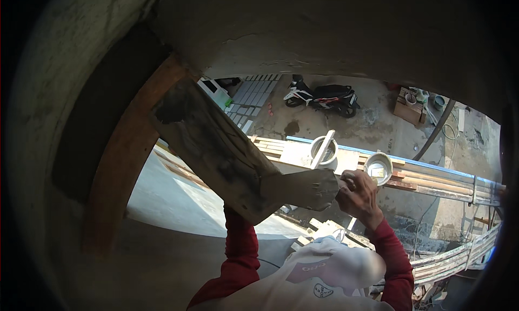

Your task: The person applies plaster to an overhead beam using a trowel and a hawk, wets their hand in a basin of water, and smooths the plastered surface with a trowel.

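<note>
Right hand (359,196) closed, fingers curled on right end of flat grey blade (298,190); blade's left end overlaps lower end of smeared board (213,149). Left hand hidden behind board, grip cannot be told; red sleeve (241,243) below. Board slants up-left toward curved wooden strip (124,143). Two buckets (381,160) beyond, by planks (440,185).

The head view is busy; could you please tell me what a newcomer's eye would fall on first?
It would likely fall on the long board slanting from upper left to centre, its lower end overlapped by a flat blade in the right hand. Next would come the motorcycle in the upper middle and two buckets by the planks, right of centre.
</note>
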